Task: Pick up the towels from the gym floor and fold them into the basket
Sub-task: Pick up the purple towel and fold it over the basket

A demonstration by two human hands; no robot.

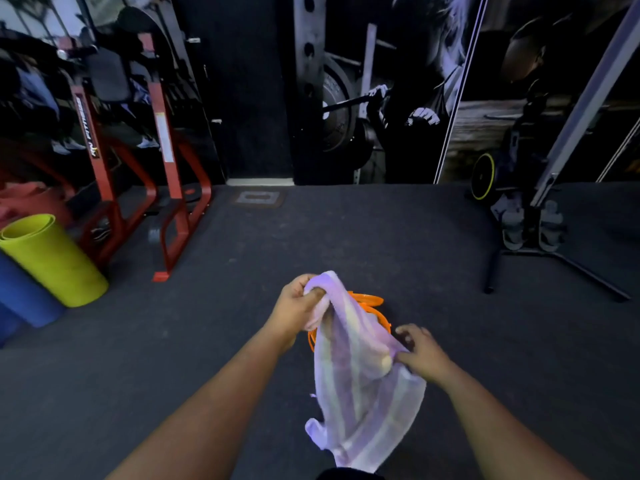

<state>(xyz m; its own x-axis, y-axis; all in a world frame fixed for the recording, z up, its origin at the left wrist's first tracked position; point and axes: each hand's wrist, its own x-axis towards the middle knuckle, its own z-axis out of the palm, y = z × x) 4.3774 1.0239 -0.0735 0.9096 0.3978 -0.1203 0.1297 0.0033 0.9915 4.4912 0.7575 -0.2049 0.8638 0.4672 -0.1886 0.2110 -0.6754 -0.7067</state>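
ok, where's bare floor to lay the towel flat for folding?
Bare floor lies left of the basket, between it and the rolled mats; more lies ahead toward the wall, and right toward the stand. Crowded at far left by the red rack. Both hands, left and right, grip the towel over the basket.

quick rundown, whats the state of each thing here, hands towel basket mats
left hand: gripping the towel's top
right hand: pinching the towel's edge
towel: unfolded, hanging in the air
basket: on the floor, mostly hidden behind the towel
green mat: rolled up, leaning
blue mat: rolled up
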